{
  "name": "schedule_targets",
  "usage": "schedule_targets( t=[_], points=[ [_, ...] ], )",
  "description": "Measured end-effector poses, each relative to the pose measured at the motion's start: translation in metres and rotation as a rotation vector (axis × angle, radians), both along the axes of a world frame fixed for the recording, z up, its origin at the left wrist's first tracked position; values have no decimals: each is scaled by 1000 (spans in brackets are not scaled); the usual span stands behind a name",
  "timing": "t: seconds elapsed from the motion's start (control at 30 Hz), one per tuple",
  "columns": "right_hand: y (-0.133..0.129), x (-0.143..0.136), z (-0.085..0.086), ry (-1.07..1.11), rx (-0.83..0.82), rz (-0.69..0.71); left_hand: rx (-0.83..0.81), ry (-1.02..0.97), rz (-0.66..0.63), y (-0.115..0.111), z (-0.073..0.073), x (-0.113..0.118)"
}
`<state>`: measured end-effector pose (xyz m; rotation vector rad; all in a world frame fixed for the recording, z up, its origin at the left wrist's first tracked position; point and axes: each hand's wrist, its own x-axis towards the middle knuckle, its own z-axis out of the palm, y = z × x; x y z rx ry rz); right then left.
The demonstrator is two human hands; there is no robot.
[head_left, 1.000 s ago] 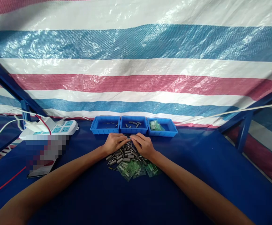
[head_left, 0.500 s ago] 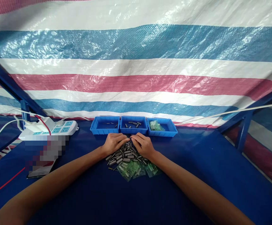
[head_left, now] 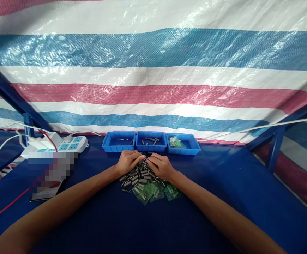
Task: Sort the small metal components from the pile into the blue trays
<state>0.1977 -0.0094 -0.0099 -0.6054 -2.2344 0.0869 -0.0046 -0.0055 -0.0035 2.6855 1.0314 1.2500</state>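
My left hand (head_left: 128, 163) and my right hand (head_left: 163, 167) meet fingertip to fingertip over the far side of a pile of small metal parts (head_left: 139, 178). Both hands have their fingers curled and pinched; anything between the tips is too small to make out. Grey cylindrical pieces and thin shiny pins make up the pile. Along its near edge lie small clear bags with green contents (head_left: 148, 190). Just beyond my fingers stand three blue bins: the left bin (head_left: 119, 148) holds a few thin pins, the middle bin (head_left: 151, 148) several grey cylinders, the right bin (head_left: 184, 151) a green bag.
A white power strip (head_left: 75, 144) with plugs and cords sits at the left, beside a dark flat object (head_left: 46, 193) partly blurred out. Behind the blue table (head_left: 132, 225) hangs a striped plastic sheet (head_left: 153, 76). Blue metal posts (head_left: 274, 151) flank both sides.
My right fingertips have shifted slightly down and toward the left hand. The thin light piece seen between the fingertips earlier no longer shows. The bins and pile look the same.
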Motion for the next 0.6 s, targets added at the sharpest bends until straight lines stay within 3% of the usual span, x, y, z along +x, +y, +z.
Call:
schedule_targets(
  t=[0.23,0.6],
  points=[
    [-2,0,1,-61,33,19,11,-35,11,3,-3,-1],
    [-1,1,0,126,-20,-49,-94,46,-65,3,-3,-1]
  ],
)
